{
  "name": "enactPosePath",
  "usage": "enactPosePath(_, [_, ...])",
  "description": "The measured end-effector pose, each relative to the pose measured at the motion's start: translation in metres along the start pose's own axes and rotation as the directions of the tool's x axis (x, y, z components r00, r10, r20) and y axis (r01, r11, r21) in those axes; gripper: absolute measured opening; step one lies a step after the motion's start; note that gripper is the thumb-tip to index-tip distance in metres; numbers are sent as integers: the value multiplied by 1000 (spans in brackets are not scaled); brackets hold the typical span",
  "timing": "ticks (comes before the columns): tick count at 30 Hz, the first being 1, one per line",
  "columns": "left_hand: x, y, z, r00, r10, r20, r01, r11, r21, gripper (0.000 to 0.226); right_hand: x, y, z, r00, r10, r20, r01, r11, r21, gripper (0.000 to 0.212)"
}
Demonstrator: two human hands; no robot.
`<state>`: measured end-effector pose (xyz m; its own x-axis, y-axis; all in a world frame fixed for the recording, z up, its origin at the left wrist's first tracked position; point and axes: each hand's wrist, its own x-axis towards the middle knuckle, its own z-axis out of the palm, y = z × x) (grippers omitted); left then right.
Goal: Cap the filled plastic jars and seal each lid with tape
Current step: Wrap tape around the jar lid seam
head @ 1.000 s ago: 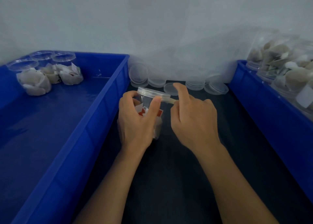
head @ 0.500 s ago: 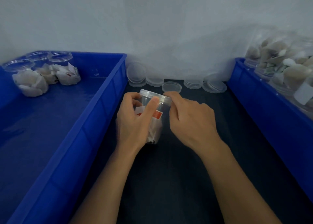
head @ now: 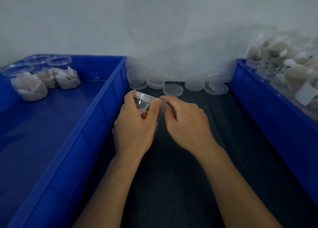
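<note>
A clear plastic jar (head: 144,105) with a clear lid on top sits tilted over the dark table, white packets and a red mark showing inside. My left hand (head: 136,124) grips it, fingers behind and thumb on the front just under the lid. My right hand (head: 185,122) is at the jar's right side with its fingertips on the lid rim. Tape is too clear to make out. Three capped jars (head: 29,83) stand in the left blue bin (head: 96,110).
Loose clear lids (head: 173,89) lie in stacks along the wall behind the jar. A right blue bin (head: 268,110) holds several filled jars (head: 285,69). A white wall closes the back. Dark table surface (head: 172,176) runs between the bins.
My right hand has come down from above the lid to the jar's right side. The jar has turned in my left hand and shifted slightly left.
</note>
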<state>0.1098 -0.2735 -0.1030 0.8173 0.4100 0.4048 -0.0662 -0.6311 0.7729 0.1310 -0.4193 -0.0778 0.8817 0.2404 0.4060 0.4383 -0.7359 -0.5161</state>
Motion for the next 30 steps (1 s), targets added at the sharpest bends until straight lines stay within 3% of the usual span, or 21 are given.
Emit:
enactPosePath(5, [3,-4,-2,999,-41,-11,40,993,-108,67,-2,4,-1,991,46,124,-71,976,204,47])
enactPosePath(11, [7,-7,-6,991,-131,-22,124,970,-210,57,3,16,0,994,29,102,-48,980,194,42])
enactPosePath(24, [11,-9,-14,991,-44,130,91,918,-386,38,10,32,2,980,40,193,-105,934,342,36])
enactPosePath(27, [11,-11,-14,982,-51,184,127,895,-428,43,11,30,2,983,22,181,-89,925,370,35])
enactPosePath(30, [9,-10,-11,984,-74,164,127,931,-342,67,10,29,2,988,35,153,-93,916,391,40])
